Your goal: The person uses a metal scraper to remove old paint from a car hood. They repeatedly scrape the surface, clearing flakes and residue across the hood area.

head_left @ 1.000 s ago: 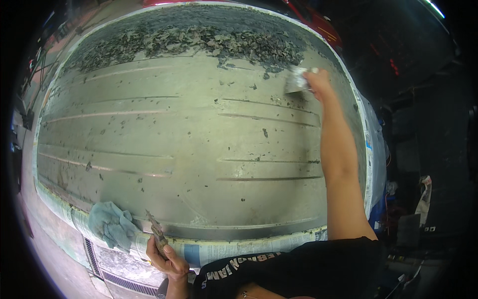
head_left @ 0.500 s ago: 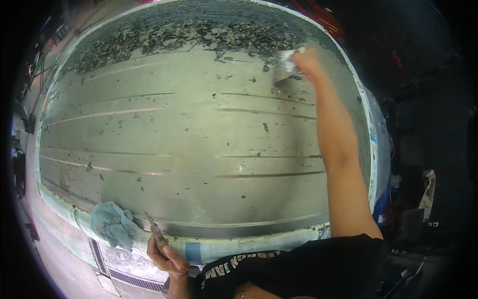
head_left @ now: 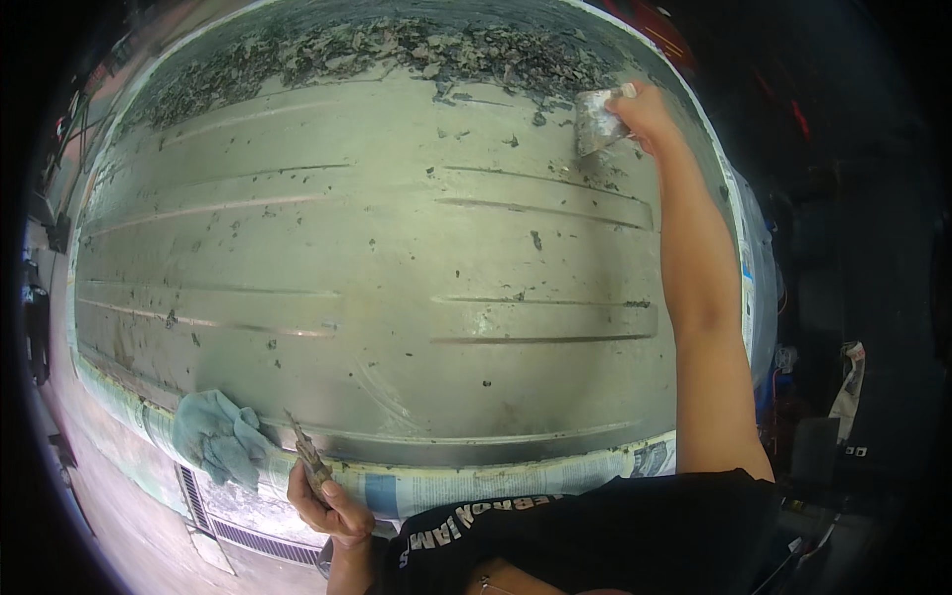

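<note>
A large grey-green ribbed metal panel (head_left: 397, 258), which looks like a vehicle roof, spreads out in front of me. Toward its far right, my right hand (head_left: 650, 117) is closed on a wide-bladed scraper (head_left: 599, 121), its pale blade over the panel near the dark flakes (head_left: 476, 59). Whether the blade touches the metal I cannot tell. Low and close to my body, my left hand (head_left: 335, 511) grips a narrow scraper (head_left: 309, 458) with a crusted handle, its thin tip pointing up and left above the near edge.
A crumpled blue-green cloth (head_left: 220, 436) lies over the near left edge, beside my left hand. Newspaper and tape masking (head_left: 446, 488) lines the panel's rim. Peeled dark flakes are heaped across the far side, with small bits scattered nearer. Plastic sheeting (head_left: 762, 288) hangs at the right.
My right hand and the wide scraper have shifted a little to the right. My left hand keeps its hold on the narrow scraper. The view has tipped slightly.
</note>
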The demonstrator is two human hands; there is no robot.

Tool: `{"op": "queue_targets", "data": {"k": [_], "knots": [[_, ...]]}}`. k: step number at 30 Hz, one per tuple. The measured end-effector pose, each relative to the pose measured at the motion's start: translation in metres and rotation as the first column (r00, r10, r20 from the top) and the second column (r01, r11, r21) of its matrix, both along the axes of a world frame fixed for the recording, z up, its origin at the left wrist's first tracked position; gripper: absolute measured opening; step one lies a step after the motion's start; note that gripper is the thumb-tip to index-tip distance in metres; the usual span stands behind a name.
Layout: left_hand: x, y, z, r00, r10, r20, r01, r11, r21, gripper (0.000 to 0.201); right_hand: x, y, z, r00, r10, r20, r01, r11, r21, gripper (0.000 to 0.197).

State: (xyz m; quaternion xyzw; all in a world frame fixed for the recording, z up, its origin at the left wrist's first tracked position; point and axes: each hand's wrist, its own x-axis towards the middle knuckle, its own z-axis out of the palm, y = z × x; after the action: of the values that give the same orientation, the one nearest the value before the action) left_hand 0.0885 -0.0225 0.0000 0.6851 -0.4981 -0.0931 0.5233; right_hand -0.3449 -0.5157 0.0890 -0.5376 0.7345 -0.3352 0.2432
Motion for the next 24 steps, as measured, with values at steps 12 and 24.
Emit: {"op": "queue_targets", "data": {"k": [12,24], "knots": [[-0.002,0.003,-0.005,0.999,0.007,-0.034,-0.007,1.000,0.001,0.048,0.008,0.017,0.007,0.999,0.044,-0.007,-0.045,0.997,-0.056,0.032],[0.003,0.005,-0.004,1.000,0.005,-0.004,-0.004,0.996,0.084,0.049,-0.010,-0.009,-0.016,0.998,0.024,-0.064,-0.033,0.989,-0.143,0.039]]}}
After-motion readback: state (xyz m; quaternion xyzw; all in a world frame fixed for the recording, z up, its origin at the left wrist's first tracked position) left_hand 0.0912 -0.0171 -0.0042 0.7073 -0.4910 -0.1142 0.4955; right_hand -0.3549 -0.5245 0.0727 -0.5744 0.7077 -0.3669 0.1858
